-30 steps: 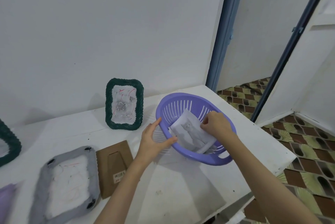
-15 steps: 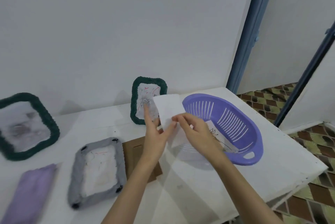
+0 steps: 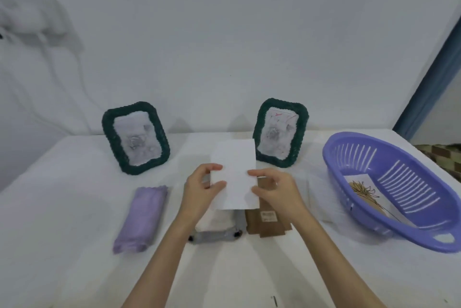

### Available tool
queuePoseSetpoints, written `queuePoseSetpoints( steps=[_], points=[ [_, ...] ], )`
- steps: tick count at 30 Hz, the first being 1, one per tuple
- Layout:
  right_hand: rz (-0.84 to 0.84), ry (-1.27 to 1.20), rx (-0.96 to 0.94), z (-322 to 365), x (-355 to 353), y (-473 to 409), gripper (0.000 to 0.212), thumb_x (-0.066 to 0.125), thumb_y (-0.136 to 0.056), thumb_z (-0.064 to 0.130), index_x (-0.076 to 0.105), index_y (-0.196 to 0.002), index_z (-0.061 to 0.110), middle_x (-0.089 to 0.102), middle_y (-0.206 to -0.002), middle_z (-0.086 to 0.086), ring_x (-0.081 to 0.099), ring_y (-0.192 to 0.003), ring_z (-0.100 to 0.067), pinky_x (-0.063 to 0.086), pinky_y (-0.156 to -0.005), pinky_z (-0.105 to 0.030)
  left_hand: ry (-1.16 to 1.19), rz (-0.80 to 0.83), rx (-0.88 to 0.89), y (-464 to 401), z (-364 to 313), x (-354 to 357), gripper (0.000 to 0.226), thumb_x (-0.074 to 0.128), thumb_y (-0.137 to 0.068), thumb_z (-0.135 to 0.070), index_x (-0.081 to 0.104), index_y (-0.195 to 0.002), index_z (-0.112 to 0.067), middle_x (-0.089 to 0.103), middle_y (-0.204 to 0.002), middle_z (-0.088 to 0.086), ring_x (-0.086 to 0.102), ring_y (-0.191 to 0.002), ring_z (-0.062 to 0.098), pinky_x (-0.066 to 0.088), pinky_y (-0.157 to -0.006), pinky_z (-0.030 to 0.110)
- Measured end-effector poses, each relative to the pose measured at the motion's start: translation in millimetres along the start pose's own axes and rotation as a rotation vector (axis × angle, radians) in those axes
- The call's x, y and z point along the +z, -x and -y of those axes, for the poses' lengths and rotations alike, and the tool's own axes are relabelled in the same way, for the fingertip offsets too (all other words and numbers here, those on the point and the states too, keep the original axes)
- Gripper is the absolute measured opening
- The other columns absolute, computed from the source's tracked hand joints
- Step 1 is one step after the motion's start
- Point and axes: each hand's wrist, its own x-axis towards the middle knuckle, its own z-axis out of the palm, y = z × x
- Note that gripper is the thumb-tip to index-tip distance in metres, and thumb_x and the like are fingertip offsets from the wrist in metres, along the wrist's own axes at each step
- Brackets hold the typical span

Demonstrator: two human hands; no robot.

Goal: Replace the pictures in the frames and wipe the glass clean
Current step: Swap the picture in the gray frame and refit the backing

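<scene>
Fingers of the left hand [image 3: 203,189] and right hand [image 3: 273,191] pinch opposite side edges of the white picture sheet [image 3: 234,174], long axis upright. The open grey frame [image 3: 217,231] lies directly beneath them, nearer the left hand, its backing board [image 3: 267,220] beside.

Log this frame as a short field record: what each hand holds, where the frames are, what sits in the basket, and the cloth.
left hand: grips the white sheet at its left edge
right hand: grips the same sheet at its right edge
green frames: two upright by the wall
grey frame: flat, under the sheet
brown backing board: flat, right of the grey frame
purple basket: holds a drawing
purple cloth: folded, at left
</scene>
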Motion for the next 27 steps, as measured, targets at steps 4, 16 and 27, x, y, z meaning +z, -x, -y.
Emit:
queuePoseSetpoints(
  steps=[4, 16, 27],
  points=[
    [0.079, -0.004, 0.022, -8.9, 24.5, -0.5, 0.036, 0.071, -0.074, -0.002, 0.068, -0.103, 0.019, 0.063, -0.089, 0.015, 0.06, -0.084, 0.0, 0.049, -0.078, -0.011, -0.037, 0.038, -0.084, 5.3, 16.9, -28.4, 0.034, 0.064, -0.078, 0.008, 0.061, -0.097, -0.02, 0.063, -0.099, 0.005, 0.057, -0.093, 0.018, 0.049, -0.08, 0.017],
    [0.21, 0.196, 0.11, -33.7, 50.2, 2.9, 0.05, 0.078, -0.069, 0.012, 0.063, -0.112, 0.033, 0.05, -0.096, -0.002, 0.045, -0.087, -0.01, 0.038, -0.08, -0.015, -0.376, 0.218, -0.12, 12.4, 54.3, -64.5, 0.052, 0.073, -0.073, -0.002, 0.056, -0.12, -0.016, 0.053, -0.117, -0.005, 0.047, -0.12, 0.014, 0.029, -0.078, -0.007],
    [0.209, 0.366, 0.128, -41.2, 58.1, 4.5, 0.055, 0.078, -0.067, 0.033, 0.055, -0.113, 0.051, 0.046, -0.106, 0.0, 0.045, -0.104, -0.024, 0.043, -0.096, -0.037, -0.487, 0.274, -0.189, 15.3, 60.4, -70.7, 0.061, 0.075, -0.075, -0.015, 0.049, -0.128, -0.029, 0.018, -0.154, 0.012, 0.014, -0.144, 0.017, 0.018, -0.116, 0.032]
  ],
)
